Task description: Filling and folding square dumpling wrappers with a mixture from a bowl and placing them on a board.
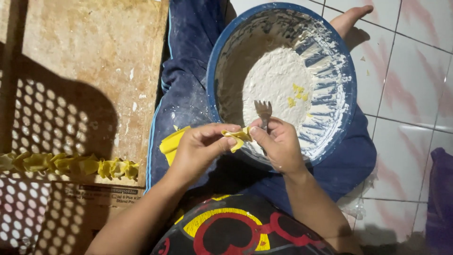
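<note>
My left hand (200, 146) and my right hand (278, 144) pinch a small yellow dough wrapper (238, 136) between their fingertips, just over the near rim of a blue bowl (214, 61). My right hand also grips a fork (263, 112) whose tines point up into the bowl. The bowl rests on my lap and holds white flour-like filling (271, 80) with a few yellow scraps. A stack of flat yellow wrappers (171, 143) lies on my left knee, partly hidden by my left hand.
A row of folded yellow pieces (71, 164) lies on a brown cardboard sheet (94, 56) to the left. White floor tiles (406, 94) lie to the right, with a purple object (441, 189) at the right edge. My bare foot (349, 19) shows beyond the bowl.
</note>
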